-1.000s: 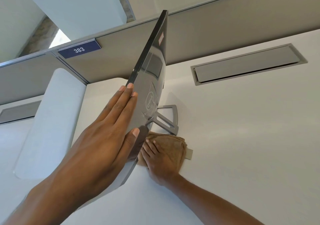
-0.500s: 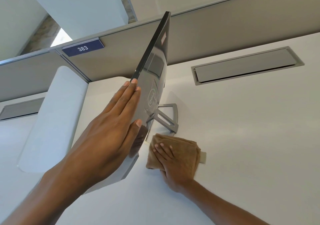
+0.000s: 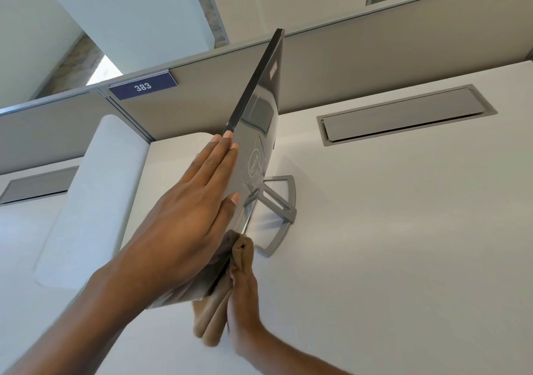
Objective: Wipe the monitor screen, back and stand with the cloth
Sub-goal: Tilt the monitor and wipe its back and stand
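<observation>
1. Where the cloth had lain flat on the desk under a spread palm half a second before, it was now lifted and bunched upright against the lower rear edge of the monitor.
2. The right hand grasped the cloth, fingers closed around its folds, and pressed it to the panel's back near the bottom corner.
3. The left hand lay flat and open-fingered across the screen side, its thumb hooked over the panel's edge; it braced the panel and gripped nothing else.
4. The monitor stood edge-on to the camera, on its grey stand, which rested on the desk just beyond the cloth.
5. This shift indicated that wiping had moved from the desk surface near the stand base to the back panel. How much of the screen and the stand remained to be wiped could not be judged.
</observation>
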The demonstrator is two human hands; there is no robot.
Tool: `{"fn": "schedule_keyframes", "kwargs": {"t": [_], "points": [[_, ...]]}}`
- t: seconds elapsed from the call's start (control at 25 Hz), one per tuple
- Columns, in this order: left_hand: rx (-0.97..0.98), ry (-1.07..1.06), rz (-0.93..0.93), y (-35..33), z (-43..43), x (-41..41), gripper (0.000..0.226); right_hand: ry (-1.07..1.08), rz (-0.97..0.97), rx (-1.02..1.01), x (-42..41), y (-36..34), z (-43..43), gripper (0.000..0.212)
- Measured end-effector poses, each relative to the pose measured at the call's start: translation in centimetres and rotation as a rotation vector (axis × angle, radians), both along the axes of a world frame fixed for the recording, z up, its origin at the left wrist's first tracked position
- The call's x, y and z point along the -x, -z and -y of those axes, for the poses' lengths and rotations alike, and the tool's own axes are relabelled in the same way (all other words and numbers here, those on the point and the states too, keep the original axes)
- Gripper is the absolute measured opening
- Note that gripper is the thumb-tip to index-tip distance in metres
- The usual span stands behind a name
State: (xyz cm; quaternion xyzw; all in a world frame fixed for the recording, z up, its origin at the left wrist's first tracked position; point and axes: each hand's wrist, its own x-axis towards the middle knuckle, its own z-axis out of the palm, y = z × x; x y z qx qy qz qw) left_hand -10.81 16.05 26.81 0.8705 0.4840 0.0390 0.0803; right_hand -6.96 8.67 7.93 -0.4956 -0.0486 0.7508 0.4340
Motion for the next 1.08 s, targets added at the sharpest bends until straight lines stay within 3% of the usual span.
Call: {"fn": "schedule_keyframes", "kwargs": {"t": [0.32, 0.64, 0.8, 0.88, 1.08], "points": [[0.001, 0.002, 0.015, 0.0, -0.1, 0.1, 0.07, -0.006, -0.07, 0.17, 0.9, -2.7, 0.9, 0.03], [0.031, -0.01, 0.019, 0.2, -0.1, 0.0, 0.071, 0.205, -0.084, 0.103, -1.4, -6.4, -1.9, 0.029], [0.008, 0.003, 0.029, 0.2, -0.1, 0.0, 0.066, 0.118, -0.085, 0.052, -0.5, -6.0, -0.4, 0.037], [0.001, 0.009, 0.033, 0.1, -0.1, -0.1, 0.066, 0.045, -0.066, 0.002, -0.8, -4.8, 0.4, 0.03], [0.007, 0.004, 0.05, -0.1, -0.1, -0.1, 0.071, -0.072, -0.009, 0.166, -8.4, -2.5, 1.3, 0.025]]}}
